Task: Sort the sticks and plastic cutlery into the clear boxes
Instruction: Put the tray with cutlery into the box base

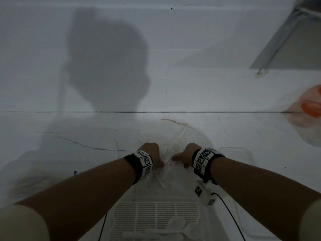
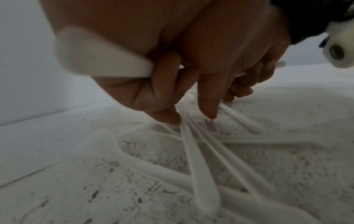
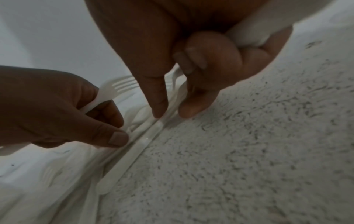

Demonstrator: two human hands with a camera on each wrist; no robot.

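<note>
A pile of white plastic cutlery [image 1: 165, 173] lies on the white table between my two hands. My left hand [image 1: 150, 156] grips a white fork [image 3: 114, 89] in its curled fingers. Its thumb [image 2: 168, 116] and forefinger reach down onto the crossed handles [image 2: 197, 159]. My right hand [image 1: 186, 156] holds white cutlery [image 3: 247, 34] in its curled fingers. Its forefinger [image 3: 159, 103] presses on a long white handle [image 3: 132, 153] at the pile's edge. Another fork [image 1: 171, 150] lies between the hands.
A white slatted tray [image 1: 156, 213] with some cutlery sits at the near edge. A faint clear box rim [image 1: 234, 149] shows right of my right hand. An orange plastic bag [image 1: 311, 105] lies far right. A metal frame [image 1: 281, 37] stands at the back right. A black cable [image 1: 231, 214] trails near my right arm.
</note>
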